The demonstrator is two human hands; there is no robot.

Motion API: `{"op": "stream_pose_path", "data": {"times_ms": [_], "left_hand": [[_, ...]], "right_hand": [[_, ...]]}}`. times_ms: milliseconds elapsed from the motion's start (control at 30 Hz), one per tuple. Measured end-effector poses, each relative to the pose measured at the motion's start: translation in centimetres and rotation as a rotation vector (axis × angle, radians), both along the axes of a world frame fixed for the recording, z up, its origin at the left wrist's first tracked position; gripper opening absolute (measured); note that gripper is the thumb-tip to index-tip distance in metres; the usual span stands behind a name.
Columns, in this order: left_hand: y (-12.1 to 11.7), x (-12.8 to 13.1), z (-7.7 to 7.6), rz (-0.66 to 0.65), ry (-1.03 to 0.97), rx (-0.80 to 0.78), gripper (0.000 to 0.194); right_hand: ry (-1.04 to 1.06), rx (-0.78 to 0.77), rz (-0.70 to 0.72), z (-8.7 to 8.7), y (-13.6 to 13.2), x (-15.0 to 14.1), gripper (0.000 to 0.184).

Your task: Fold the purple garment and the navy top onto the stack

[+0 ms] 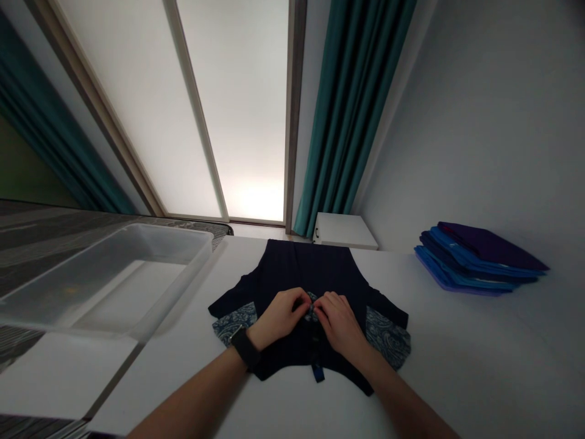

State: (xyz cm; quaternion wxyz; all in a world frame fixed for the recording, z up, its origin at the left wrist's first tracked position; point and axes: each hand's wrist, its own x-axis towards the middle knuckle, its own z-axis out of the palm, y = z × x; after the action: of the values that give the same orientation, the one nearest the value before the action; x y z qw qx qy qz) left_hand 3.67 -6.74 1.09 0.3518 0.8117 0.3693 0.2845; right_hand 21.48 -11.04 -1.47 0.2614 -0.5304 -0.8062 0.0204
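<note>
A dark navy garment (311, 268) with a blue paisley lining lies spread on the white table (457, 366) in front of me. Both hands meet at its middle, where the front edges come together. My left hand (281, 317), with a black watch on the wrist, pinches the fabric with curled fingers. My right hand (338, 323) pinches the same spot from the other side, fingers closed on the cloth. A short blue tab sticks out at the garment's near edge.
A clear plastic bin (137, 244) stands on the table at the left. A stack of folded blue and purple clothes (475, 262) lies at the right. A white cabinet (345, 230), teal curtains (351, 110) and a frosted window are beyond the table.
</note>
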Motion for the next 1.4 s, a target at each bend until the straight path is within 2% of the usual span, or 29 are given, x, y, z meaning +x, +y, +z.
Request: {"op": "stream_pose_path", "data": {"times_ms": [233,367,600,900,1067,1400], "left_hand": [[0.1,0.2,-0.2,0.062,-0.047,-0.181,0.017],[-0.2,0.5,-0.3,0.113,-0.105,-0.201,0.014],[-0.6,0.7,-0.1,0.146,-0.086,-0.144,0.015],[-0.7,0.6,0.0,0.084,-0.016,0.101,0.013],[-0.8,0.7,0.0,0.052,-0.009,0.117,0.015],[-0.9,0.9,-1.1,0.007,0.005,0.165,0.014]], "right_hand": [[-0.092,0.113,0.041,0.4,-0.3,-0.2,0.020],[-0.069,0.088,0.019,0.4,-0.4,-0.3,0.019],[0.109,-0.049,-0.038,-0.2,0.0,-0.2,0.017],[0.237,-0.128,-0.063,-0.5,0.3,-0.2,0.014],[0.304,-0.156,-0.105,-0.5,0.6,-0.1,0.015],[0.345,-0.210,-0.108,-0.3,0.7,0.1,0.017]]}}
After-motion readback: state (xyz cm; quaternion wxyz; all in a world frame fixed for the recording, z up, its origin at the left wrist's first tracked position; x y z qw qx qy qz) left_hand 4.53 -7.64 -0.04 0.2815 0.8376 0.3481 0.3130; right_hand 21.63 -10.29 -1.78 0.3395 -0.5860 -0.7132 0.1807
